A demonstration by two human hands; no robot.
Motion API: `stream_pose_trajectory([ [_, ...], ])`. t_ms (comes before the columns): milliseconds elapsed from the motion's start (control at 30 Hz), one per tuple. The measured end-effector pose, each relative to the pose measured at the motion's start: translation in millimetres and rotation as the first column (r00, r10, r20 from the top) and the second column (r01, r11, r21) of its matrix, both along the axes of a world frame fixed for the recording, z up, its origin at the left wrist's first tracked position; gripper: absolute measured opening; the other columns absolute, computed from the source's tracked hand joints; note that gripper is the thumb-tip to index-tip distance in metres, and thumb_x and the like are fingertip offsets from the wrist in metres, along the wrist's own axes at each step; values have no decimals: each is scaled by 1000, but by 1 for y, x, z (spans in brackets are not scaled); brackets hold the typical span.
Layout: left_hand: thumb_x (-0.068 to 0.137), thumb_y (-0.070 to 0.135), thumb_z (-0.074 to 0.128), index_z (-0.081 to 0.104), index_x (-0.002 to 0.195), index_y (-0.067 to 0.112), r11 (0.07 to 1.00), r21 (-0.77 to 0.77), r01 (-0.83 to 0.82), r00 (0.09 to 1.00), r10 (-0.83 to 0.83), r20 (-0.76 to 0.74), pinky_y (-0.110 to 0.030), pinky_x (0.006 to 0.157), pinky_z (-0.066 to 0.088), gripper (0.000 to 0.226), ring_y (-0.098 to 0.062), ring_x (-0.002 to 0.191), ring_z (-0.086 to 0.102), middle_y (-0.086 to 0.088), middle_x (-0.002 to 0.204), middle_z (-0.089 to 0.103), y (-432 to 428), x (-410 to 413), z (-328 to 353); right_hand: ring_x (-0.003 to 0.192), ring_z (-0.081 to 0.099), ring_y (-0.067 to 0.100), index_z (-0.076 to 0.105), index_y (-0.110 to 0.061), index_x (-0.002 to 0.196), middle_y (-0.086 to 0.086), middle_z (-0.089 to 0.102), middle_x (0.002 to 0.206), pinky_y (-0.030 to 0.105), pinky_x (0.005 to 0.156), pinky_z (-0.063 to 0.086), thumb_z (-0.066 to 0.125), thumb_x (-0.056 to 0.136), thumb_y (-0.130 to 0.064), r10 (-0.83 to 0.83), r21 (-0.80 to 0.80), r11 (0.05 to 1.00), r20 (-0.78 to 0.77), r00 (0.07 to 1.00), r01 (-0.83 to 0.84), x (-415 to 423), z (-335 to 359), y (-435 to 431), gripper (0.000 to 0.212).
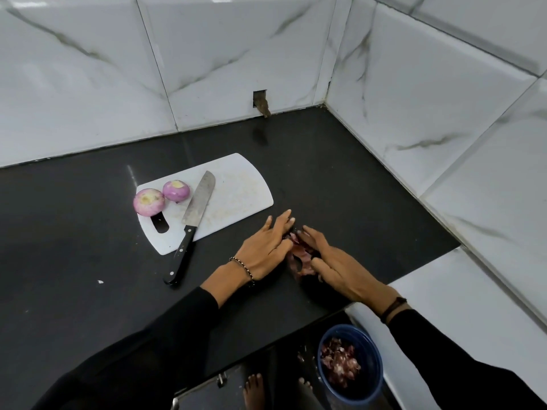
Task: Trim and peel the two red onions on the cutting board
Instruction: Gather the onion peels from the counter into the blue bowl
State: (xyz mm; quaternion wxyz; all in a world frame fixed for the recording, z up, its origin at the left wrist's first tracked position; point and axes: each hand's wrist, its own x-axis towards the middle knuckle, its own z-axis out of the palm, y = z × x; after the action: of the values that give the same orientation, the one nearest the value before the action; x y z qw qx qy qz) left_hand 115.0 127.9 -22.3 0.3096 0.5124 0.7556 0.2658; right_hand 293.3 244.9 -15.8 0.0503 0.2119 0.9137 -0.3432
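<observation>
Where left hand point(264, 249) faces right hand point(336, 269), apparent onion skins point(300, 256) lie half-hidden.

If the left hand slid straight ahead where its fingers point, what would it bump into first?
Likely the marble-tiled wall near the corner: the left hand just misses the cutting board, crossing only bare black countertop.

The cutting board point(236, 187) is laid on the counter point(74, 232). The near onion point(149, 202) is set at the board's left edge, and the far onion point(176, 190) is placed beside it, to the right and farther back. The knife point(199, 199) is laid right of them, blade on the board, handle on the counter. Right of the board, a pile of peels point(302, 255) is found between the left hand point(263, 250) and the right hand point(334, 267). A bin point(373, 347) is set lower down, before the counter.
</observation>
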Motion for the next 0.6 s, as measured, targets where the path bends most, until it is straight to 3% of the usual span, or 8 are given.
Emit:
stream_pose_trajectory([
  [67, 99, 37, 35, 0, 157, 32, 998, 27, -62, 998, 62, 13, -40, 120, 19, 68, -19, 152, 1, 15, 163, 17, 1, -5, 1, 147, 26, 4, 4, -30, 161, -22, 15, 162, 12, 113, 19, 29, 96, -52, -37, -3, 999, -30, 999, 37, -5, 1, 9, 73],
  [133, 93, 43, 32, -2, 157, 30, 993, 22, -119, 993, 119, 20, -43, 120, 21, 74, -19, 152, 1, 10, 165, 14, 1, -7, 5, 152, 15, 7, 3, -28, 161, -17, 7, 166, 22, 121, 14, 28, 95, -59, -79, -25, 997, -31, 996, 78, -12, -3, 17, 78],
  [233, 98, 40, 35, -5, 157, 31, 997, -21, -68, 998, 68, 14, -43, 121, 20, 71, -19, 152, 3, 13, 163, 17, 0, -7, 4, 155, 9, 13, 4, -30, 161, -9, 4, 169, 34, 126, 12, 24, 93, -63, -53, 0, 999, 4, 999, 53, -17, -9, 22, 79],
  [333, 93, 44, 32, -4, 156, 35, 999, -45, 29, 999, -29, 18, -37, 121, 21, 74, -20, 151, 15, 18, 160, 24, -9, 1, -2, 152, 21, 14, 10, -28, 161, -6, 17, 167, 26, 120, 18, 27, 93, -58, -23, 9, 1000, -18, 1000, 23, -10, -10, 13, 76],
  [467, 92, 40, 31, 1, 154, 42, 1000, 20, 23, 995, -25, 101, -29, 107, 34, 70, -13, 131, 49, 28, 152, 36, -26, 9, -4, 142, 41, 12, 9, -31, 159, -12, 30, 162, 33, 117, 32, 29, 94, -58, -24, -50, 998, -34, 999, 23, 11, -7, -1, 74],
  [533, 93, 37, 33, 8, 153, 43, 996, 77, -46, 985, 32, 167, -28, 102, 34, 66, -9, 124, 52, 33, 150, 36, -32, 10, -2, 139, 44, 13, 11, -34, 158, -13, 33, 160, 36, 115, 36, 31, 97, -56, -97, -78, 993, -65, 993, 92, 22, -7, -7, 68],
  [600, 92, 36, 34, 15, 151, 40, 988, 98, -117, 971, 93, 221, -28, 103, 32, 62, -7, 129, 47, 31, 150, 36, -34, 8, -1, 144, 38, 17, 11, -33, 159, -5, 29, 163, 38, 118, 33, 32, 101, -61, -190, -83, 979, -71, 979, 184, 29, -8, -15, 67],
])
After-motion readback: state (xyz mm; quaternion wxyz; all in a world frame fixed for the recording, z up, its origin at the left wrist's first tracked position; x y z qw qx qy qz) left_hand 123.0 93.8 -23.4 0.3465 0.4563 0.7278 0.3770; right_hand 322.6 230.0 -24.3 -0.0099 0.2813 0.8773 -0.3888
